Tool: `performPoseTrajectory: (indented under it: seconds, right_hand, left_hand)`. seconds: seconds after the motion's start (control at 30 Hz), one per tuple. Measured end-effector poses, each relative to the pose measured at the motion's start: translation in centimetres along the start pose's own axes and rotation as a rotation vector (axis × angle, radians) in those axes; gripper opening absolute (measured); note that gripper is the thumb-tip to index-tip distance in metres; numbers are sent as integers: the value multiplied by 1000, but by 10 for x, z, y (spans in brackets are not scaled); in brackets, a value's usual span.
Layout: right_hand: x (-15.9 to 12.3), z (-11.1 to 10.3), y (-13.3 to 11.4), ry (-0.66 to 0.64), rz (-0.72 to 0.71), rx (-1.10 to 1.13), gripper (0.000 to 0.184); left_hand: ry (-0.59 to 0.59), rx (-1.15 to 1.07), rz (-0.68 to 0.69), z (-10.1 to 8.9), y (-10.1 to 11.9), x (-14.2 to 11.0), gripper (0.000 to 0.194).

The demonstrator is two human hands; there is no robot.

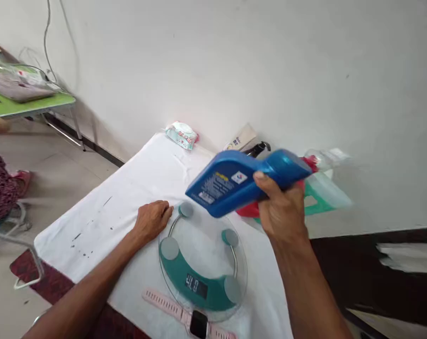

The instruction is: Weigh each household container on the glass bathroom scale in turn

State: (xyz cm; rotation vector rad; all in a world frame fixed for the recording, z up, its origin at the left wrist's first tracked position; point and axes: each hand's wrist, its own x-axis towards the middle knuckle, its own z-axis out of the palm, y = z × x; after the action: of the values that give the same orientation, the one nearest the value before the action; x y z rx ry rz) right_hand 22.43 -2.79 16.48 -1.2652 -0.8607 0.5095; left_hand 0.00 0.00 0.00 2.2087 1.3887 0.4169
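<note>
My right hand point(282, 207) grips a blue plastic bottle point(227, 181) by its narrower end, tilted in the air above the table. The bottle's printed label faces me. Below it lies a round glass bathroom scale point(195, 282) with a green curved panel and lit digits on its display. Resting as a loose fist on the white cloth, my left hand point(153, 219) is just left of the scale's far rim, with nothing visible in it. A pink-strapped smartwatch point(198, 324) lies at the scale's near edge.
A wipes packet point(182, 135) sits at the far table edge. Behind the blue bottle are a box point(242, 137), a black object, a clear bottle point(328, 159) and a green-and-red container point(323, 193). At left, a person point(1, 183) sits near a green table point(33, 104).
</note>
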Motion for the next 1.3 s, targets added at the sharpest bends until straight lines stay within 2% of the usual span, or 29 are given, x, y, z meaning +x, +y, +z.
performPoseTrajectory:
  seconds: [0.13, 0.27, 0.5, 0.63, 0.7, 0.77, 0.87, 0.93, 1.0, 1.1, 1.3]
  right_hand:
    - [-55, -53, 5, 9, 48, -57, 43]
    - [-86, -80, 15, 39, 71, -83, 49]
    - [-96, -85, 34, 45, -32, -84, 42]
    - [-98, -95, 36, 15, -71, -82, 55]
    - [-102, -107, 43, 74, -84, -25, 60]
    - [-109, -124, 61, 205, -16, 12, 66]
    - [-124, -147, 101, 401, 170, -36, 78]
    - [-134, -156, 127, 478, 231, -69, 82]
    - [-140, -158, 143, 517, 230, -82, 82]
    - [-142, -156, 151, 516, 203, -125, 80]
    - [-141, -154, 146, 516, 210, -166, 78]
  left_hand:
    - [-7, 8, -16, -3, 3, 0, 35]
    - [-2, 15, -28, -5, 2, 1, 36]
    - [11, 13, -36, -7, 2, 2, 38]
    - [13, 3, -39, -8, 4, 2, 37]
    - [10, 0, -39, -8, 4, 2, 38]
    - [6, 1, -35, -8, 4, 2, 37]
    - [16, 3, -27, -8, 4, 2, 38]
    - [26, 6, -27, -7, 4, 2, 38]
    - [30, 9, -28, -7, 4, 2, 38]
    - [35, 11, -16, -7, 4, 3, 37]
    - [40, 16, -21, -8, 3, 4, 40]
